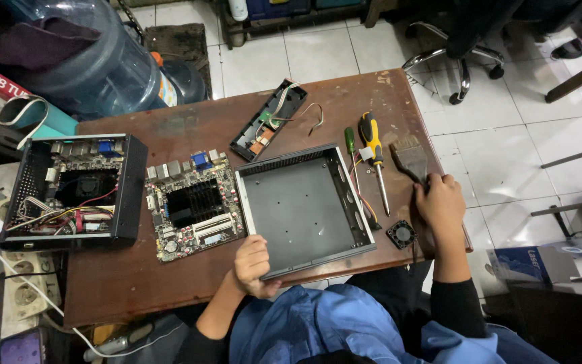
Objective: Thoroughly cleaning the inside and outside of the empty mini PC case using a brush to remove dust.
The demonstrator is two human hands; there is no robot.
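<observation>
The empty metal case [304, 205] lies open side up near the table's [190, 125] front edge, its long axis running from the near edge away and slightly left. The left hand [252, 264] grips its near left corner, fingers curled. One populated case [69, 185] sits far left, one bare circuit board [193, 205] between them. Two screwdrivers [372, 158] point toward the person. The right hand [439, 199] is closed around one paintbrush's [410, 158] handle, beside one small fan [401, 234].
</observation>
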